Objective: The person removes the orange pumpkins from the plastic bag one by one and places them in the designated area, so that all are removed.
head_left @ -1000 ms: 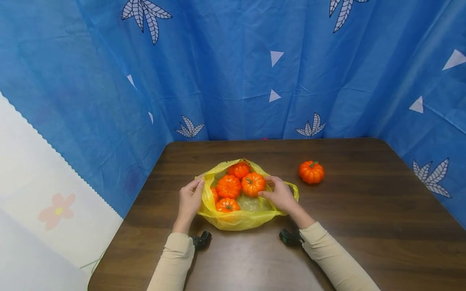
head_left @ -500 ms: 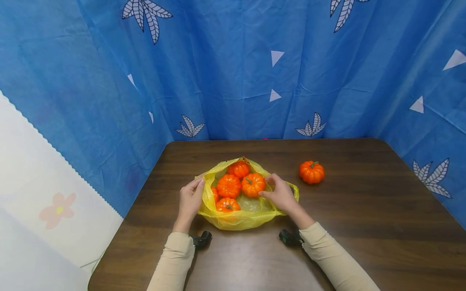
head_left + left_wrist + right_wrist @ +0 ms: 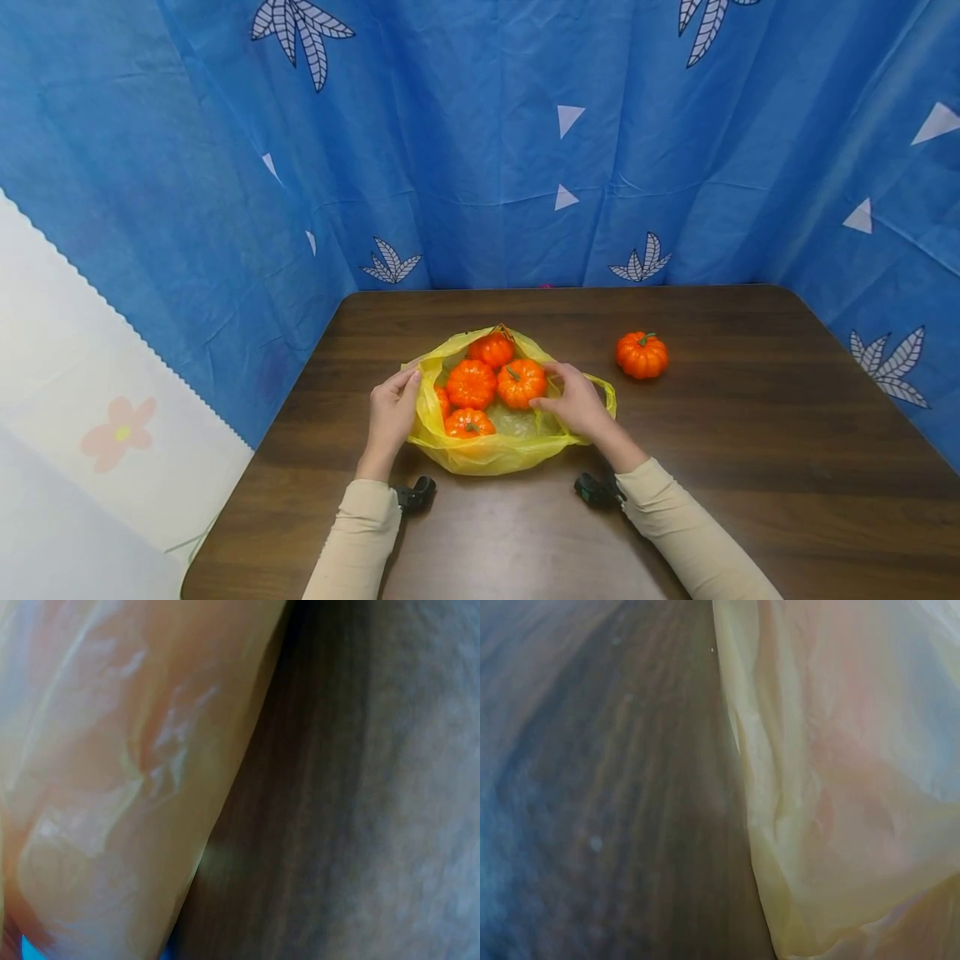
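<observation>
In the head view, a yellow plastic bag [image 3: 487, 460] lies with its mouth spread wide on the table. My left hand [image 3: 392, 412] pinches the left rim of the bag between thumb and fingers. At the right side of the mouth, my right hand [image 3: 579, 404] holds the right edge of a glossy orange pumpkin [image 3: 522, 384] with a green stem, thumb below and fingers above. Several similar pumpkins, one of them this orange pumpkin [image 3: 471, 383], sit inside the bag. Both wrist views show the translucent bag [image 3: 112, 825] close up; neither hand appears there.
Another orange pumpkin [image 3: 641, 356] stands on the brown wooden table [image 3: 750, 433], to the right of the bag. One bag handle loop [image 3: 609, 396] sticks out beside my right hand. A blue patterned curtain [image 3: 487, 150] hangs behind the table.
The pumpkin at my right hand has shifted very slightly toward me, and the right thumb and fingers with it. My left hand and the bag are nearly still.
</observation>
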Action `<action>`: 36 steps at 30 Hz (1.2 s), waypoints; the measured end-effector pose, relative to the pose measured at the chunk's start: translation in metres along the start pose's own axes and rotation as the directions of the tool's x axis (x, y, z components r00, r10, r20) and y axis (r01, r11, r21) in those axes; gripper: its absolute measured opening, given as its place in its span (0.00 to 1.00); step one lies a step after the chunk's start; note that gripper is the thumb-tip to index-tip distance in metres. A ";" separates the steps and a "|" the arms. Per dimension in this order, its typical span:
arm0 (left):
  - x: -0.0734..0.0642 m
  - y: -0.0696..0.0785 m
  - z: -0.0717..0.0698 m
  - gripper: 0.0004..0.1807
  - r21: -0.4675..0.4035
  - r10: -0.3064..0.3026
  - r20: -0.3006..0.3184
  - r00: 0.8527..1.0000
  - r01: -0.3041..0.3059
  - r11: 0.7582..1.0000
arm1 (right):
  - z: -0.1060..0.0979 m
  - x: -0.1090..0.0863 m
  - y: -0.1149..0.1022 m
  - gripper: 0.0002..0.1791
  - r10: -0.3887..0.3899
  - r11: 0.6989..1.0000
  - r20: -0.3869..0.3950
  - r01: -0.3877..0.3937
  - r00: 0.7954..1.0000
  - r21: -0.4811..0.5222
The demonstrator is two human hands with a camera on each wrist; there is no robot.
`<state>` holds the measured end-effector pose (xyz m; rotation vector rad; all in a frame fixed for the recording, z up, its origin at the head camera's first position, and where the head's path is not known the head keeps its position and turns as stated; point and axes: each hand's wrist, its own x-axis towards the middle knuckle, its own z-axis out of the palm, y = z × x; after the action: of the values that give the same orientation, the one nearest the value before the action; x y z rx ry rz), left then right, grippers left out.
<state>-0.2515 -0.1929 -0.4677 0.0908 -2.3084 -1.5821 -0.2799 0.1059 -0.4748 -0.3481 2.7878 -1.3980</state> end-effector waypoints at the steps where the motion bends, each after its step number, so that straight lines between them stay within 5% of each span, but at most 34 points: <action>1: 0.000 0.000 0.000 0.16 -0.001 0.002 0.000 1.000 -0.002 1.000 | 0.000 0.000 0.000 0.37 -0.002 1.000 -0.002 0.002 1.000 -0.003; 9: 0.002 -0.004 0.001 0.16 0.020 0.039 -0.004 0.999 -0.039 0.999 | 0.000 0.000 0.000 0.37 0.004 0.999 -0.008 -0.004 1.000 -0.053; 17: -0.001 -0.005 0.000 0.16 0.014 -0.009 0.000 1.000 0.009 1.000 | -0.002 0.001 0.002 0.36 -0.006 0.997 0.000 0.006 1.000 -0.082; 36: 0.001 -0.004 0.000 0.17 0.022 -0.004 0.001 1.000 0.004 1.000 | -0.019 0.003 0.005 0.34 -0.025 1.000 0.068 0.025 0.997 0.008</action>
<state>-0.2531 -0.1952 -0.4711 0.1003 -2.3281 -1.5586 -0.2853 0.1231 -0.4675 -0.4239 2.7327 -1.3735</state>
